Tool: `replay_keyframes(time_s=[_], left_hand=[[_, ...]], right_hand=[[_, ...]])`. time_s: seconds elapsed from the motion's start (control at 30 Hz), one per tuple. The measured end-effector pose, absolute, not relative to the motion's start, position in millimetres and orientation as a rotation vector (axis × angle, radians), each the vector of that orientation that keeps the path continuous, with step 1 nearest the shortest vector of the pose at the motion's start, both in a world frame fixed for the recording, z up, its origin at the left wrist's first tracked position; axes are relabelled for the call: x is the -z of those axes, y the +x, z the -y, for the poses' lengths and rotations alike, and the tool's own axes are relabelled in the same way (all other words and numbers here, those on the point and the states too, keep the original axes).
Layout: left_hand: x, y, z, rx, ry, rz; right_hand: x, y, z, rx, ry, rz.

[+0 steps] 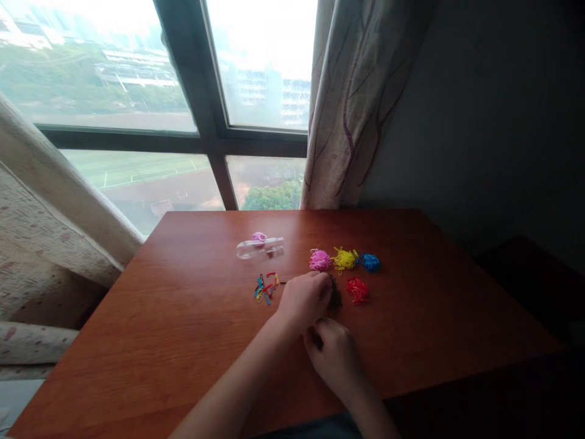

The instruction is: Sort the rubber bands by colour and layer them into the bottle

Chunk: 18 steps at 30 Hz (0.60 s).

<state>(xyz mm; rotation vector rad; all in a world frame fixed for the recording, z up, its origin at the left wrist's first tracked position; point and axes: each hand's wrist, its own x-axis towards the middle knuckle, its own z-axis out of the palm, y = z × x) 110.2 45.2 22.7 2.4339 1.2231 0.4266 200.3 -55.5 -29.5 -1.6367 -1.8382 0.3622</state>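
On the wooden table [183, 329] lie small piles of rubber bands sorted by colour: pink [319, 260], yellow [344, 259], blue [370, 263] and red [357, 290]. A dark pile [336, 297] is half hidden behind my left hand [303, 300], whose fingers are curled against it. My right hand [336, 356] sits just below, fingers closed in a pinch on something small and dark that I cannot make out. A loose mix of coloured bands [265, 287] lies left of my left hand.
A clear plastic bottle [259, 247] lies on its side behind the mixed bands, with a pink cap or band [259, 236] beside it. Curtains hang at left and right of the window. The table's right edge borders a dark wall.
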Motion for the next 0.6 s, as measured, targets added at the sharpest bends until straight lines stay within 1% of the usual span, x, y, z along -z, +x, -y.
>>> replay_keyframes(time_s=[0.43,0.6], left_hand=[[-17,97,-39,-0.450,2.415,-1.250],[-16,65,-30,-0.411,2.391,-1.383]], right_hand=[[31,201,54,-0.336,-1.642,1.849],[27,201,56,-0.437,-1.619,1.854]])
